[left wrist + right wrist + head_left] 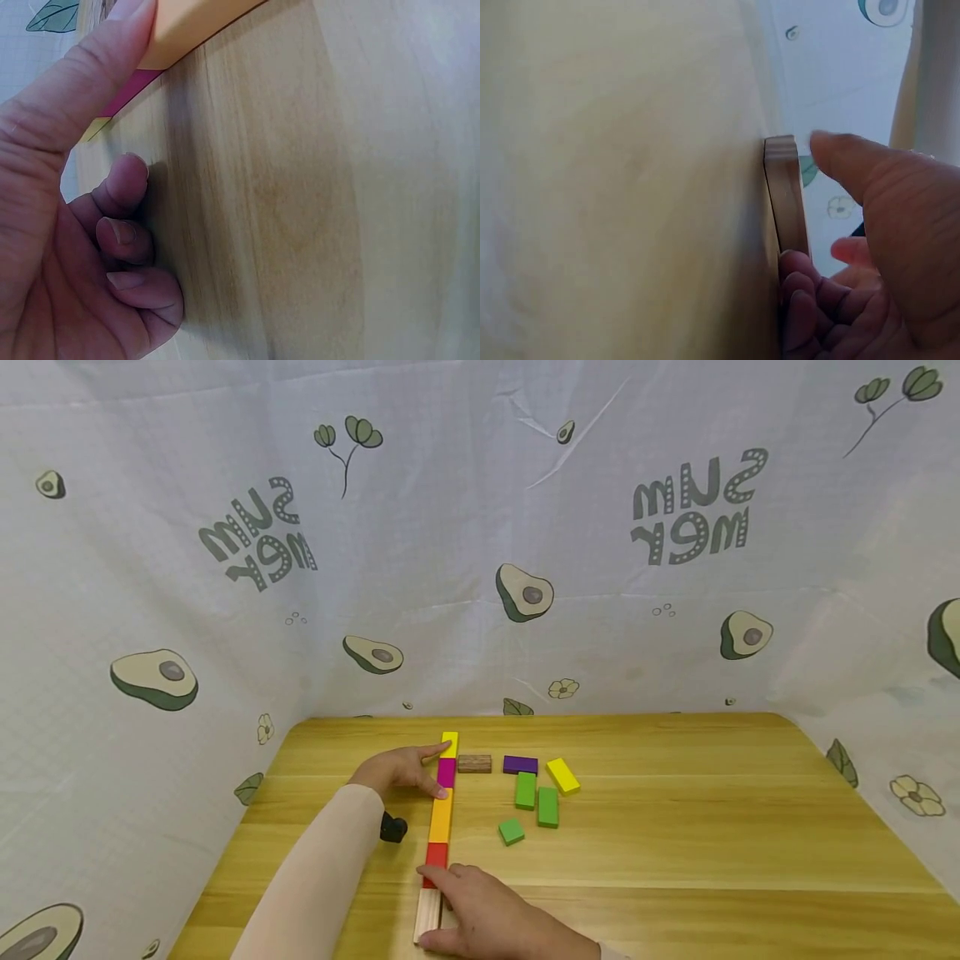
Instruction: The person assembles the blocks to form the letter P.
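Observation:
Five-coloured blocks form a straight row running away from me: yellow (pixel 452 737), magenta (pixel 447 772), orange (pixel 441 820), red (pixel 437 855) and pale wood (pixel 428 913) nearest. My left hand (pixel 401 768) lies at the row's far part, index finger on the yellow block, thumb at the joint of magenta and orange. Its other fingers bend loosely beside the row in the left wrist view. At the near end, my right hand (pixel 491 910) has its index finger across the red block and its thumb by the pale block's near end. Its lower fingers touch that block's side in the right wrist view.
Right of the row lie a brown wood block (pixel 475 764), a purple block (pixel 521 765), another yellow block (pixel 563 777) and several green blocks (pixel 548 807). A small black object (pixel 393 828) shows beside the left sleeve. A patterned curtain (pixel 480 660) surrounds the wooden table (pixel 675 843).

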`<action>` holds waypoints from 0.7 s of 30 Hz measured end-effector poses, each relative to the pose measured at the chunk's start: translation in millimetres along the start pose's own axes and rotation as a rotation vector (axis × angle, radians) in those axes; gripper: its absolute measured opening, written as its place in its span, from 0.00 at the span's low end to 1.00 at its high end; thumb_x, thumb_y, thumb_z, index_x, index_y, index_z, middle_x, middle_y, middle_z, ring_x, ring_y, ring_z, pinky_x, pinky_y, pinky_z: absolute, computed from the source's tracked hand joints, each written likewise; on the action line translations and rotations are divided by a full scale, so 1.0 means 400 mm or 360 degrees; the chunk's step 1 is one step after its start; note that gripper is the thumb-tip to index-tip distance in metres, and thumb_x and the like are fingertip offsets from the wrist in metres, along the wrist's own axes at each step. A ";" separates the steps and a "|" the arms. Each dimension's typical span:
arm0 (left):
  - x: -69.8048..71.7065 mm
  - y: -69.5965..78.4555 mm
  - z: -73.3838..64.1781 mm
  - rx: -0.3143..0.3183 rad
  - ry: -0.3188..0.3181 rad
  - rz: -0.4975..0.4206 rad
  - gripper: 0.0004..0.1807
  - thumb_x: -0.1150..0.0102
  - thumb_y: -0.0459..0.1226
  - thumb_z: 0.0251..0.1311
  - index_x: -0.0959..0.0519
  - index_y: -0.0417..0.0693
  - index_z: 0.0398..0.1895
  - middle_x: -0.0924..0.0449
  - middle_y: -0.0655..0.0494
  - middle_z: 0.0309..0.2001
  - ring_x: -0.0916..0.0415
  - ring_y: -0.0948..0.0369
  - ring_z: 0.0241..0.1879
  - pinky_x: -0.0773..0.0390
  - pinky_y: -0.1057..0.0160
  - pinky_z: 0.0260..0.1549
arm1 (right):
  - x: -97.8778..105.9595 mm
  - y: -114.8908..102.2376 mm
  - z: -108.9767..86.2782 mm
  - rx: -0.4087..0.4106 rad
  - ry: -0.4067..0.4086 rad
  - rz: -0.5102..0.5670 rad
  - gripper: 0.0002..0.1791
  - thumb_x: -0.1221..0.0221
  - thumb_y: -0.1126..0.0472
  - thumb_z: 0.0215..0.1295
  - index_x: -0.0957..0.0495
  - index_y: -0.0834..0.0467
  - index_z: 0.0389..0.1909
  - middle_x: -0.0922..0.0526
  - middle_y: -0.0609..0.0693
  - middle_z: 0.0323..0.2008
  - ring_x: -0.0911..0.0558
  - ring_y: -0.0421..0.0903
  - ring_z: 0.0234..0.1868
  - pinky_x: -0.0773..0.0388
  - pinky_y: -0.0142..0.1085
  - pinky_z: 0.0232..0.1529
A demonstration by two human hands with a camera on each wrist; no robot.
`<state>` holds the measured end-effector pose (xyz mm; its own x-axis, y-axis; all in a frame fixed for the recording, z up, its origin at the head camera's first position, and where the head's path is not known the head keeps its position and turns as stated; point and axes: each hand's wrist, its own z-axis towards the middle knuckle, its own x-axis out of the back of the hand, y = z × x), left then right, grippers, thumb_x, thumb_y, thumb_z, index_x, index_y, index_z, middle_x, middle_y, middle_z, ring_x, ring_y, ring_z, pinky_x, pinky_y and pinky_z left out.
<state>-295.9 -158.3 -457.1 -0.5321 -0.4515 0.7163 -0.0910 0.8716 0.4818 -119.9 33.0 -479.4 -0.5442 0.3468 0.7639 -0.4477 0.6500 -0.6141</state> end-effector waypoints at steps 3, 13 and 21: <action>0.000 0.000 0.000 -0.0008 -0.0008 -0.0008 0.56 0.19 0.58 0.41 0.40 0.84 0.76 0.44 0.48 0.81 0.46 0.41 0.78 0.42 0.31 0.72 | 0.000 0.007 0.005 0.0066 0.0017 0.0001 0.36 0.37 0.36 0.67 0.34 0.37 0.73 0.20 0.36 0.55 0.25 0.28 0.47 0.19 0.32 0.52; 0.004 0.002 -0.004 -0.0031 -0.0014 -0.0011 0.55 0.19 0.57 0.42 0.39 0.82 0.76 0.43 0.50 0.81 0.46 0.41 0.79 0.43 0.31 0.73 | 0.011 0.015 0.020 0.0312 0.0043 -0.0253 0.17 0.47 0.47 0.78 0.21 0.43 0.62 0.15 0.36 0.51 0.21 0.30 0.46 0.19 0.30 0.49; 0.005 0.001 0.002 -0.0019 -0.0020 -0.0007 0.56 0.18 0.56 0.41 0.39 0.83 0.76 0.43 0.49 0.80 0.45 0.42 0.78 0.41 0.32 0.73 | 0.016 0.014 0.031 0.0282 0.0015 -0.0243 0.14 0.45 0.49 0.77 0.21 0.43 0.59 0.15 0.35 0.50 0.20 0.30 0.46 0.19 0.31 0.50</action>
<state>-297.6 -158.8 -456.0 -0.5423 -0.4530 0.7076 -0.0834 0.8671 0.4912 -134.8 30.3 -480.3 -0.4545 0.2601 0.8519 -0.6425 0.5667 -0.5158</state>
